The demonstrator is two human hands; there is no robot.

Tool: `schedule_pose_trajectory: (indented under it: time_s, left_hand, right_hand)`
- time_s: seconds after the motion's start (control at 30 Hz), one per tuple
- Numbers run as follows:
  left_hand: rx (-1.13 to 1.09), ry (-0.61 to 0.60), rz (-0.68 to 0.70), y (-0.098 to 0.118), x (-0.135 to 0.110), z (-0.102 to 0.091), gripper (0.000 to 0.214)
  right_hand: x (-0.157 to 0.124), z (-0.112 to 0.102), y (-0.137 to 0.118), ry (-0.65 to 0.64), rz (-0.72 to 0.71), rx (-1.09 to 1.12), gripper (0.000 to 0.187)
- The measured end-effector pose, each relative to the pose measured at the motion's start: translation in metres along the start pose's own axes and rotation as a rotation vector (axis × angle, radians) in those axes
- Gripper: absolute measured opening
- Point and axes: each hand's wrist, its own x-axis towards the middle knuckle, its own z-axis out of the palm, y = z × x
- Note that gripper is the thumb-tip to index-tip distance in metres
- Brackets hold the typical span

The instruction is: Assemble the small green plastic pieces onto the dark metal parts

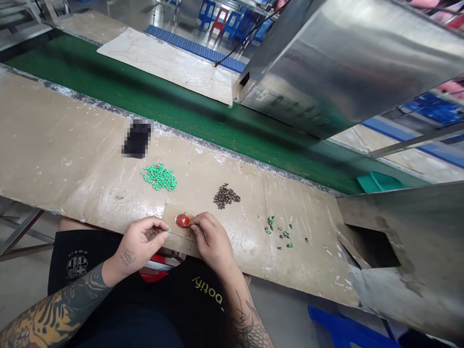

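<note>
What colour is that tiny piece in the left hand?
The tiny piece is bright green, clearest in the head view.

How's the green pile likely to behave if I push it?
The green pile will probably spread rather than slide as one, being many small loose pieces. Each is likely light: the left hand holds one green piece in a small pinch. Some may scatter; a stray piece lies apart.

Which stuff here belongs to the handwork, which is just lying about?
In use, apparently:
left hand, pinching a small green piece
right hand, beside the red dish
green pile
dark brown pile
scattered green-and-dark pieces

Seemingly idle:
pixelated dark object
pale sheet
teal bin
blue stool
</note>
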Motion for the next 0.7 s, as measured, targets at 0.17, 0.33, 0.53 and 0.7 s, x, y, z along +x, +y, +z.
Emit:
schedule_pose_trajectory:
  time_s: [0.17, 0.33, 0.53, 0.7]
  left_hand:
    - [-0.012, -0.014, -0.021, -0.001, 0.0008, -0.0025, 0.009]
    - [-0.006, -0.025, -0.028, -0.0015, 0.002, -0.0022, 0.01]
    - [0.003, -0.025, -0.034, -0.0027, 0.0022, -0.0016, 0.011]
    - [0.009, -0.022, -0.029, -0.002, 0.0024, -0.0018, 0.011]
  right_hand:
    - [0.0024, -0.0025, -0.0014, -0.013, -0.023, -0.115, 0.019]
    - [0.0026, -0.0023, -0.0035, -0.025, -0.029, -0.184, 0.021]
    - [0.0033, -0.0007, -0.0029, -0.029, -0.021, -0.196, 0.023]
    - [0.0044, 0.0005, -0.0025, -0.037, -0.01, -0.215, 0.023]
